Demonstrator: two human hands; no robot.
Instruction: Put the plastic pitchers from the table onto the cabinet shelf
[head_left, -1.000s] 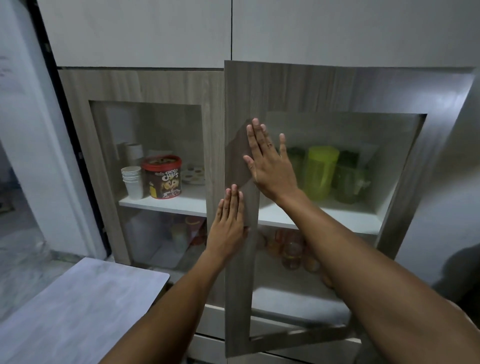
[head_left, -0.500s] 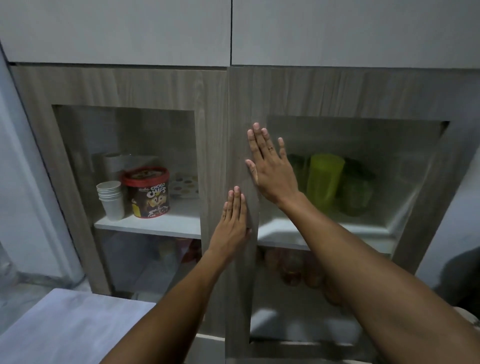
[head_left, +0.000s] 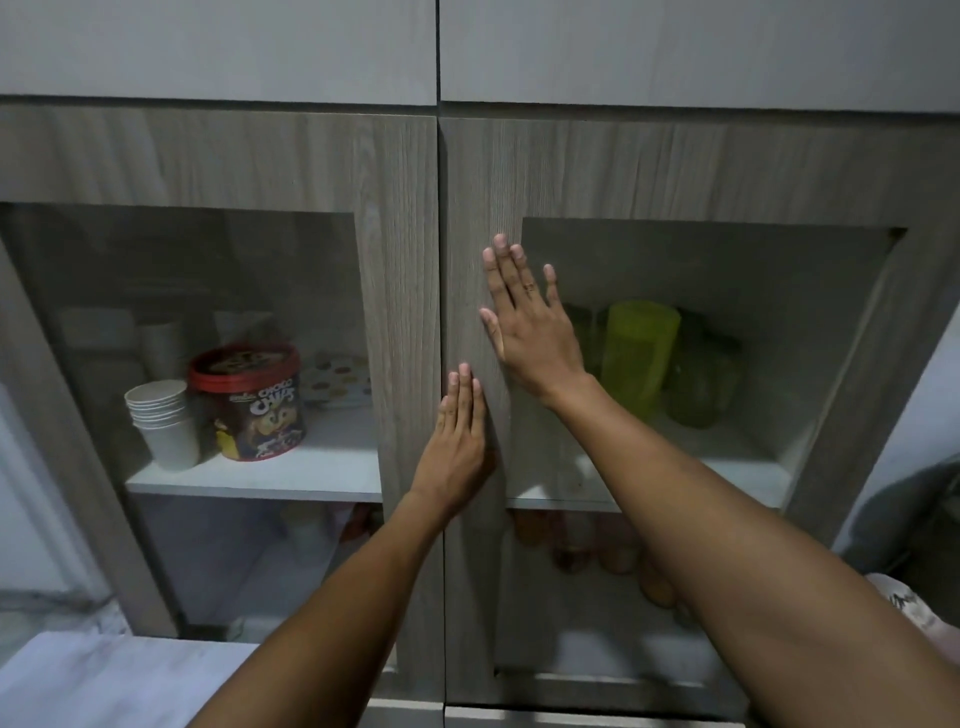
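Two hands (head_left: 530, 332) are seen, two cabinet doors (head_left: 405, 208), one red-lidded tub (head_left: 249, 400), and one stack of white cups (head_left: 163, 421).

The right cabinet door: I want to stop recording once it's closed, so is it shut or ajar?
Shut. The right cabinet door lies flush with the left door; both hands press flat on it.

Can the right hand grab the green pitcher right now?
Probably not. The right hand lies flat on the closed door, and the green pitcher stands behind its glass. The door must open first.
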